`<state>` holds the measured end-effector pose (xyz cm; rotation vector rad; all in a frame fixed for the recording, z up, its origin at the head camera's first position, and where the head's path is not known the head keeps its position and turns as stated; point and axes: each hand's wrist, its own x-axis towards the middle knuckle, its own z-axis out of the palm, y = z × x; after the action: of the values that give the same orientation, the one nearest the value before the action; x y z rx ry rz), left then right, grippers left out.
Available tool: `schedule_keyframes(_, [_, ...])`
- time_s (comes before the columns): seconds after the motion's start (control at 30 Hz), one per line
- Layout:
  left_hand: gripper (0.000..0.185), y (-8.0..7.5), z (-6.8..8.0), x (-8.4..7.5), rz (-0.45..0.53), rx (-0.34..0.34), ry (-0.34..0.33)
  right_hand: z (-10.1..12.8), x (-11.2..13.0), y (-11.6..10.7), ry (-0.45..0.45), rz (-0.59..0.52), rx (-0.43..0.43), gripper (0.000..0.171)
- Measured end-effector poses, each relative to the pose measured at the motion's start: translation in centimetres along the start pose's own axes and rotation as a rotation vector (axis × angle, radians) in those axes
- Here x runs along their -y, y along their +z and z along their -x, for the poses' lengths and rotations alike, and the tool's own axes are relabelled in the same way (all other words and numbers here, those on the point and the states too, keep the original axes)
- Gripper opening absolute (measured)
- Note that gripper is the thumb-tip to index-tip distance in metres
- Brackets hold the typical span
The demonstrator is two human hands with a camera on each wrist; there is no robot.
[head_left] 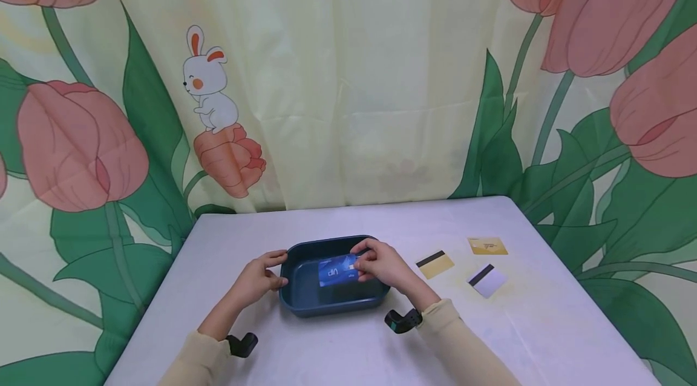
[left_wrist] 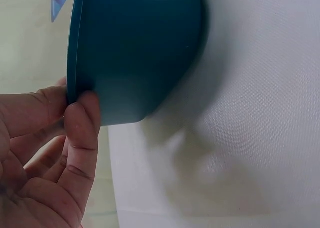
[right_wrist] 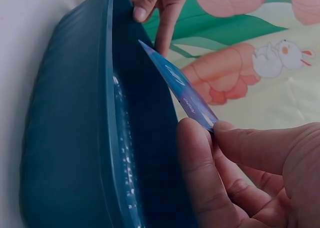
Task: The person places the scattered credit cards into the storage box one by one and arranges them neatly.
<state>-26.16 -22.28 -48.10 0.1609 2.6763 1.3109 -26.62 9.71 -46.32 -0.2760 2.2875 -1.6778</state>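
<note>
A blue VIP card (head_left: 336,270) is pinched at its right end between the thumb and fingers of my right hand (head_left: 378,264). It is held over the dark blue rectangular basin (head_left: 337,308), tilted in the right wrist view, where its printed face (right_wrist: 182,88) shows. My left hand (head_left: 258,280) grips the basin's left end. In the left wrist view, thumb and fingers pinch the rim of the basin (left_wrist: 135,53) from both sides. Part of the basin's right end lies hidden behind my right hand.
Right of the basin lie a gold card with a black stripe (head_left: 435,264), a white card with a black stripe (head_left: 487,281) and a golden-yellow card (head_left: 487,245). All rest on the white-covered table (head_left: 305,350). A curtain printed with tulips and a rabbit (head_left: 212,95) hangs behind.
</note>
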Motion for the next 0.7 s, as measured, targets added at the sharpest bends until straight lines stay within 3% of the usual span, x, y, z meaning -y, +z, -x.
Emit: schedule_keyframes(0.7, [0.061,-0.1,0.0,0.0,0.02,0.006,-0.004,-0.3,-0.7,2.1,-0.029,0.029,0.047,0.021])
